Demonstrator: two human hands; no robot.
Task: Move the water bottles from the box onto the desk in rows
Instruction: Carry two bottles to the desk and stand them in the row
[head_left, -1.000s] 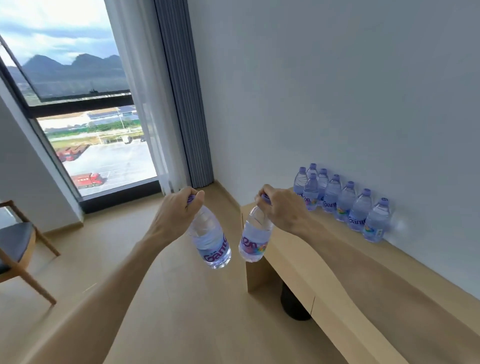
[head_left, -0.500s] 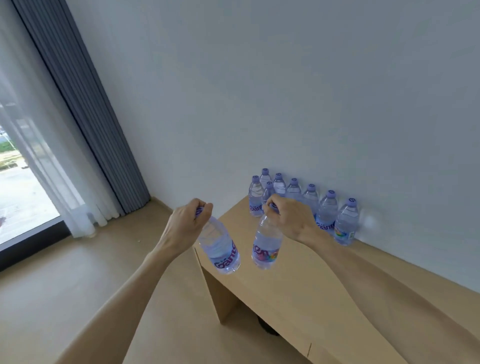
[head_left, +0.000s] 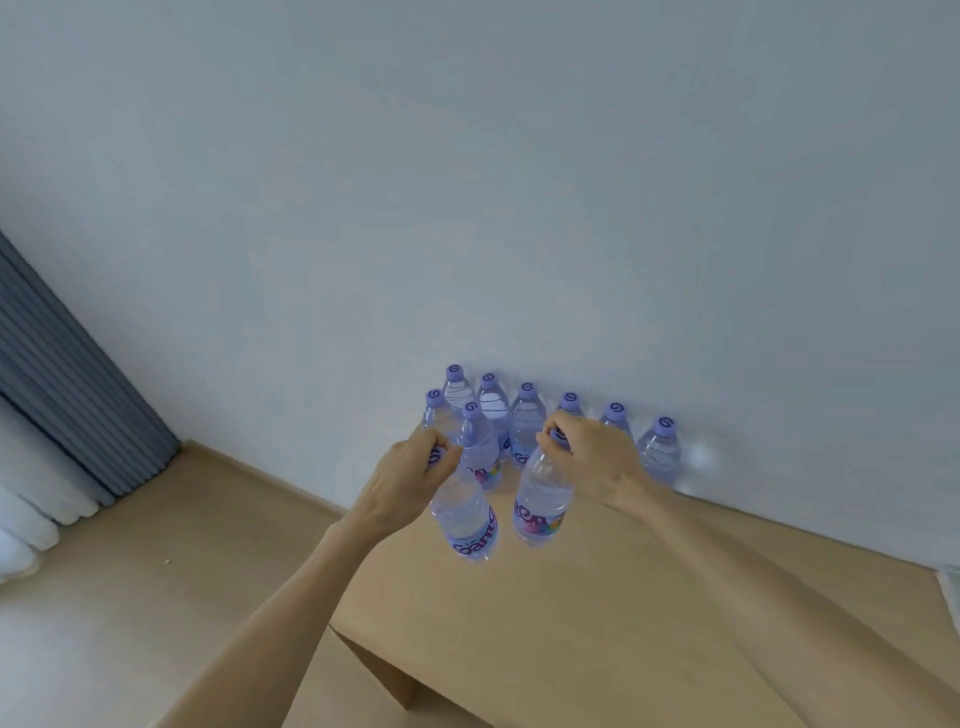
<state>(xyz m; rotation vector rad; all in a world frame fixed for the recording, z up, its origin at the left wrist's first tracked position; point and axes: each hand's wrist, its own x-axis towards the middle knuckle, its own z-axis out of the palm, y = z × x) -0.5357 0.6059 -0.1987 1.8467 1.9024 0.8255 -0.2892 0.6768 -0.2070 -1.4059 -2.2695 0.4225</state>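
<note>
**Two more bottles come in over the desk**

Pale wall fills the upper frame, with a grey curtain (head_left: 62, 374) at the left edge and a light wooden desk (head_left: 597, 613) running from centre to lower right. Against the wall at mid-frame stands a back row of six water bottles (head_left: 527, 421), purple caps up, and two more bottles (head_left: 477, 441) stand in front of its left end as the start of a second row. The box is not in view.

The person's left hand (head_left: 402, 486) has its fingers curled round the cap and neck of a bottle (head_left: 465, 519) that hangs tilted above the desk's left end. The right hand (head_left: 592, 457) grips the cap of a second carried bottle (head_left: 543, 499) the same way, just beside the first. Neither bottle appears to touch the desk.

The step in hand looks like delivery: both bottles are over the desk but not set down. The next move likely calls for lowering them upright beside the two front bottles, without knocking the standing ones.

Purple lettering on the left bottle's label reads roughly "Gante"; the right label shows only "ten" or similar, partly turned away, above a multicoloured patch. Caps carry a small pale swirl mark.
</note>
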